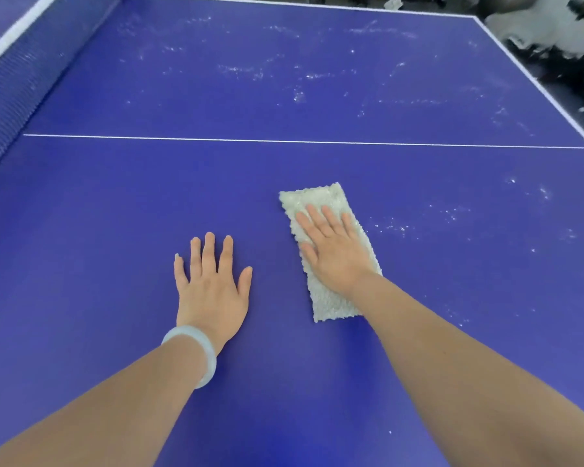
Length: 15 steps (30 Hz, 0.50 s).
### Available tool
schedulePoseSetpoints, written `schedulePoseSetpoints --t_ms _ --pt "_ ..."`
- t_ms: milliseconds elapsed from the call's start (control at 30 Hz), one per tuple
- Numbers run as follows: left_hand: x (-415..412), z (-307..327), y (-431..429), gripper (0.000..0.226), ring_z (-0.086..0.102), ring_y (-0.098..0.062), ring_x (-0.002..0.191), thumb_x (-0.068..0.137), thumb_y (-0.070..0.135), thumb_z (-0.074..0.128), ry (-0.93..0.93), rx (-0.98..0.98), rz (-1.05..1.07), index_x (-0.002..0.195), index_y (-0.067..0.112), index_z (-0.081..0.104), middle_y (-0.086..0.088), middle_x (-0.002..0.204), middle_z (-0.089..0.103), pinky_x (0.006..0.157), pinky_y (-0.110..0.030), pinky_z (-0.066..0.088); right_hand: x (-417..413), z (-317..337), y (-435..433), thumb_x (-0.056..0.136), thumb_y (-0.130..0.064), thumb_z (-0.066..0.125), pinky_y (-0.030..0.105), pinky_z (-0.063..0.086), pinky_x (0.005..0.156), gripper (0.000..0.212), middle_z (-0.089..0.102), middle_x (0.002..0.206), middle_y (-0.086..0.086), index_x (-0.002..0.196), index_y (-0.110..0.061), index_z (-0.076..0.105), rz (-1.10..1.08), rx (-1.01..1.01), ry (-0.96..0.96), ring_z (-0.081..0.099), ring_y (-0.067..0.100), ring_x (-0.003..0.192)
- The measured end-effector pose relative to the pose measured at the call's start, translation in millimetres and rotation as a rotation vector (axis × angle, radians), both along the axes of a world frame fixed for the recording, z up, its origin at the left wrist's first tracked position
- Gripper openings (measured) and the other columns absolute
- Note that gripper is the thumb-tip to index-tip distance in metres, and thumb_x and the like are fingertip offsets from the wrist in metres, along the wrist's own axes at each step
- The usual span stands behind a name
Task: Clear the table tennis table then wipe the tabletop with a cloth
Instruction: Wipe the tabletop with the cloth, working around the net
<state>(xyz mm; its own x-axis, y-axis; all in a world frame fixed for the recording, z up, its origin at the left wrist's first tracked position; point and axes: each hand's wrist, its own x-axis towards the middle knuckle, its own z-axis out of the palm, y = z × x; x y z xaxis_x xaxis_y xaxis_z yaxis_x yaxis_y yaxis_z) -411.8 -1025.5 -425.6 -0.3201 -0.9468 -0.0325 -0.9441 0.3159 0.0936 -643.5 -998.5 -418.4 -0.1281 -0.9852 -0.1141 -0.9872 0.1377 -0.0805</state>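
Pale cloth (pixel 331 299) pinned under flat, straight-fingered right hand (pixel 334 254) on blue counter (pixel 284 96), long axis pointing away, far end leaning left; left hand (pixel 213 291) spread flat beside.

Blue tabletop (pixel 115 230) with white lines, cream nubbly cloth (pixel 331 298)

The blue counter (pixel 115 203) carries a pale nubbly cloth (pixel 331 303), lying flat near its middle. Scattered white specks (pixel 391 227) dot the surface right of the cloth and beyond the white line (pixel 182 138).
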Motion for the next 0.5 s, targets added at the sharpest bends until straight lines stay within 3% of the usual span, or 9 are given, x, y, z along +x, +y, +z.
schedulePoseSetpoints --t_ms 100,200,267,367,500 --pt "0 1 1 0.075 0.004 -0.029 0.151 0.093 0.056 0.002 0.008 -0.007 -0.003 0.157 0.019 0.016 -0.01 0.164 0.012 0.121 -0.053 0.004 -32 1 5 0.105 -0.043 0.011 0.046 -0.009 0.123 0.058 -0.008 0.167 -0.004 0.159 -0.027 -0.004 -0.402 0.013 -0.024 -0.011 0.022 0.153" --pt "0 3 1 0.073 0.008 -0.032 0.151 0.095 0.054 0.008 0.007 0.003 -0.002 0.156 0.017 0.02 -0.012 0.162 0.016 0.12 -0.055 0.007 -7 -2 31 0.104 -0.045 0.01 0.049 -0.008 0.123 0.061 -0.01 0.167 0.001 0.159 -0.024 -0.006 -0.575 -0.021 -0.058 -0.013 0.025 0.153" --pt "-2 4 1 0.072 0.009 -0.032 0.15 0.095 0.053 0.011 0.003 0.017 -0.007 0.156 0.016 0.022 -0.013 0.162 0.017 0.12 -0.056 0.007 31 -3 36 0.102 -0.047 0.007 0.05 -0.009 0.123 0.064 -0.013 0.166 0.002 0.159 -0.023 -0.008 -0.535 -0.052 -0.059 -0.015 0.027 0.153" --pt "-2 3 0 0.071 0.009 -0.032 0.151 0.096 0.052 0.013 -0.013 0.012 -0.01 0.155 0.015 0.023 -0.014 0.162 0.018 0.12 -0.056 0.007 64 -4 2 0.102 -0.044 0.007 0.05 -0.01 0.122 0.063 -0.012 0.166 0.002 0.16 -0.022 -0.004 -0.304 -0.054 -0.083 -0.015 0.027 0.153" --pt "-2 2 -1 0.071 0.008 -0.032 0.151 0.096 0.052 0.013 -0.019 0.004 -0.012 0.156 0.016 0.022 -0.013 0.162 0.017 0.12 -0.056 0.007 30 3 -74 0.106 -0.042 0.013 0.049 -0.009 0.123 0.058 -0.008 0.168 0.0 0.16 -0.025 -0.004 -0.094 -0.002 -0.037 -0.012 0.025 0.153"
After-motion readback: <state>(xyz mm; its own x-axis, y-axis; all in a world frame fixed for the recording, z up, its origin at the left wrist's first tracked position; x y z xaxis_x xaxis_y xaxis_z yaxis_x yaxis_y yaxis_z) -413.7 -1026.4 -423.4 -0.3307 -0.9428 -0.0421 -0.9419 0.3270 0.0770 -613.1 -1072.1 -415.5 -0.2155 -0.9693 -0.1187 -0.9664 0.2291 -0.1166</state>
